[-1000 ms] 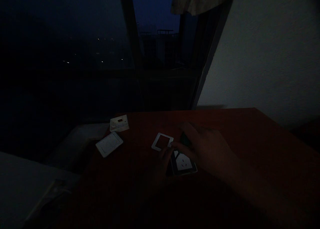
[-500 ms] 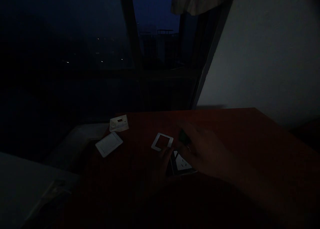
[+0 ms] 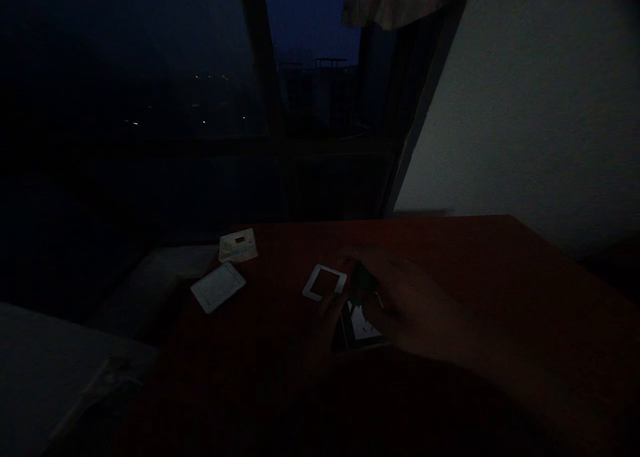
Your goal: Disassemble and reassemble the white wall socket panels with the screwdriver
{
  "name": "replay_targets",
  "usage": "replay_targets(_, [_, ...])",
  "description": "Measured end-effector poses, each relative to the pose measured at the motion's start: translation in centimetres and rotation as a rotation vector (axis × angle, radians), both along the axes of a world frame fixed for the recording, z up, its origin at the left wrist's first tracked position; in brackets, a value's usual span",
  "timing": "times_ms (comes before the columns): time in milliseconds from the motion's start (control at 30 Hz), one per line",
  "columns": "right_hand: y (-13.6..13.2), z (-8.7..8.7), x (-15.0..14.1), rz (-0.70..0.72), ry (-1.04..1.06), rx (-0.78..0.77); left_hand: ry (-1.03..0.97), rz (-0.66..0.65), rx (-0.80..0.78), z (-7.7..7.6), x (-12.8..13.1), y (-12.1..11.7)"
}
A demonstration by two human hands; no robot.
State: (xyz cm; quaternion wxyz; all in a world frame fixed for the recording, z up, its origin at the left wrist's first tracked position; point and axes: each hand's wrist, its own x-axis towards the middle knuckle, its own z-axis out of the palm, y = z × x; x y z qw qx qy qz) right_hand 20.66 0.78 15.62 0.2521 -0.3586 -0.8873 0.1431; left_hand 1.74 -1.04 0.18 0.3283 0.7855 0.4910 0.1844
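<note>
A wall socket (image 3: 363, 327) with a white slotted face and dark rim lies on the table, partly covered by my hands. At its left edge is my left hand (image 3: 327, 327), closed against the socket; most of that hand fades into the dark. Over the socket's upper right, my right hand (image 3: 410, 300) is curled, its fingers closed round a dark green handle (image 3: 363, 278). Whatever extends below the handle is too dark to make out. A white square frame (image 3: 310, 287) lies flat just beyond my left fingertips.
A white mounting box (image 3: 239, 249) with a rectangular hole sits at the table's far left corner. Near it, a white rectangular plate (image 3: 218, 288) lies by the left edge. Behind the reddish table (image 3: 450, 244) are a dark window and a pale wall (image 3: 525, 110).
My right hand has shifted slightly left with the green handle, which is now lower and nearer the socket's upper left. My left hand and the loose white parts stay put.
</note>
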Motion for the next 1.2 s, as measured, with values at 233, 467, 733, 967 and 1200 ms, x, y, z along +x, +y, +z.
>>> replay_targets(233, [0.4,0.1,-0.7,-0.187,-0.183,0.094,0.030,0.006,0.023,0.1,0.0,0.0])
replay_targets(467, [0.1,-0.2,-0.1,-0.017,-0.017,0.013,0.006,0.004,0.019,-0.2,0.1,0.0])
replay_targets(733, [0.3,-0.3,-0.4,-0.148,-0.138,0.085,0.039,0.001,0.009,-0.3,-0.1,0.1])
replay_targets(967, [0.2,-0.6,-0.2,-0.091,-0.079,0.073,0.038,0.009,0.005,0.3,0.1,0.0])
replay_targets(1200, [0.2,-0.5,-0.2,-0.150,-0.129,0.075,0.010,0.000,-0.013,0.6,0.0,0.1])
